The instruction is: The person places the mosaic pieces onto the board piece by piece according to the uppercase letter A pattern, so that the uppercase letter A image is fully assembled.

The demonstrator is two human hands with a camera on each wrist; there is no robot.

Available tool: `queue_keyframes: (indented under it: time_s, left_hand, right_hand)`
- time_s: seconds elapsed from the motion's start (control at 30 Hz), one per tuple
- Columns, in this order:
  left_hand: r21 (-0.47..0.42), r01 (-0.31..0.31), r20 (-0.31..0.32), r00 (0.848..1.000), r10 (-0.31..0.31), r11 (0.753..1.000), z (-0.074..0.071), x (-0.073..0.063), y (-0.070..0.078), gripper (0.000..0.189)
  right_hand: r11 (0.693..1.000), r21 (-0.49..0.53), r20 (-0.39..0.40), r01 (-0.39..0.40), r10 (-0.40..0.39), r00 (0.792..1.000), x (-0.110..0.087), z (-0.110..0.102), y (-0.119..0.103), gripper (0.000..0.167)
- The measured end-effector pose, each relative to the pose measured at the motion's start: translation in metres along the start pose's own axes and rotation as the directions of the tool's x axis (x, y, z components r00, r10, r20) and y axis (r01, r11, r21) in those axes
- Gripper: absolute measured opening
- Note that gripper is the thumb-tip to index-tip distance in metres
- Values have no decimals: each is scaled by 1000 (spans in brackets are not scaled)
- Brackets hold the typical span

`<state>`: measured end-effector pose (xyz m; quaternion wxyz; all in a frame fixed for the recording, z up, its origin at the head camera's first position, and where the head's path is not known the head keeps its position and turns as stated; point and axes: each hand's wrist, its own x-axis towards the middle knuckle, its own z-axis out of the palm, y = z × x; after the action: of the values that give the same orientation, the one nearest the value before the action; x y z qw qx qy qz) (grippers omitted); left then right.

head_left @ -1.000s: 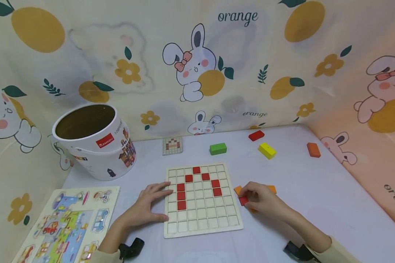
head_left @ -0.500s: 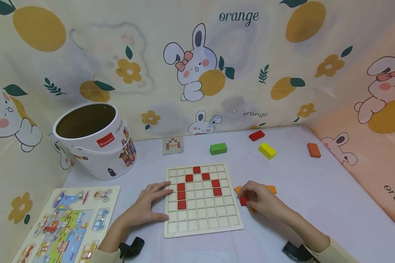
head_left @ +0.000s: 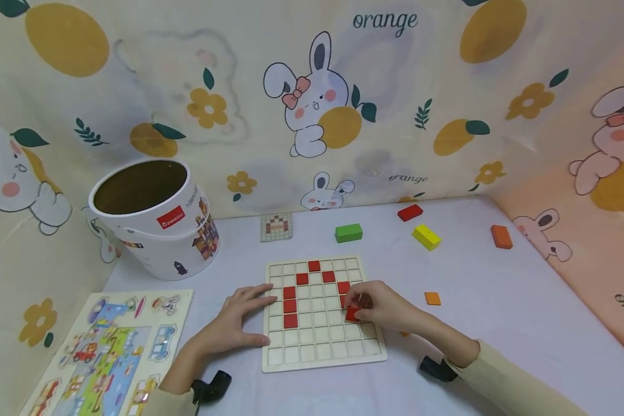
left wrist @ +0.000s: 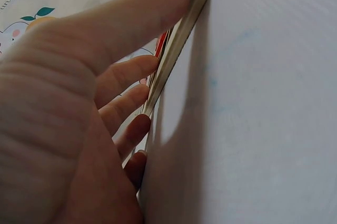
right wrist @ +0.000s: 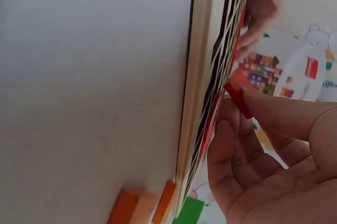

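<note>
A square cream grid board (head_left: 306, 338) lies on the white cloth, with several red tiles set in its squares in an arch-like pattern. My left hand (head_left: 232, 320) rests along the board's left edge, fingers spread and fairly straight, thumb (left wrist: 152, 10) lower down. Over the board's right side, my right hand (head_left: 382, 303) pinches a red square tile (head_left: 352, 314) between thumb and fingers. In the right wrist view this tile (right wrist: 239, 97) is tilted close over the grid. The right hand partly covers the placed red tiles in that column.
An orange tile (head_left: 433, 299) lies right of the board. Behind are a small pattern card (head_left: 276, 227) and green (head_left: 349, 233), yellow (head_left: 426, 237), red (head_left: 410, 212) and orange (head_left: 501, 237) blocks. A white bucket (head_left: 156, 248) and a picture puzzle (head_left: 179, 300) stand and lie at left.
My right hand has moved left from the loose tiles beside the board to over the board's right side, carrying a red tile. The left hand stays at the board's edge.
</note>
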<state>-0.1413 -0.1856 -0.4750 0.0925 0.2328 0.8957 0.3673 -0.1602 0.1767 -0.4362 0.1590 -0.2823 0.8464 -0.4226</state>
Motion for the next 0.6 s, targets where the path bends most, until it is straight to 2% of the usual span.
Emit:
queue_keyframes:
  time_s: [0.2,0.43,0.6]
  left_hand:
    - [4,-4,0,1000,4,1000,-1,1,0,80]
    - [10,-1,-1,1000,1,1000,-1,1,0,80]
    - [4,-4,-3,1000,4,1000,0,0,0,80]
  right_hand:
    - [999,-37,-2,-12,12,1000,6,4,-2,19]
    - [985,-171,-44,-6,-2,999,5,7,-3,20]
    - [974,-225,-62,-3,-12,998,4,8,-4,20]
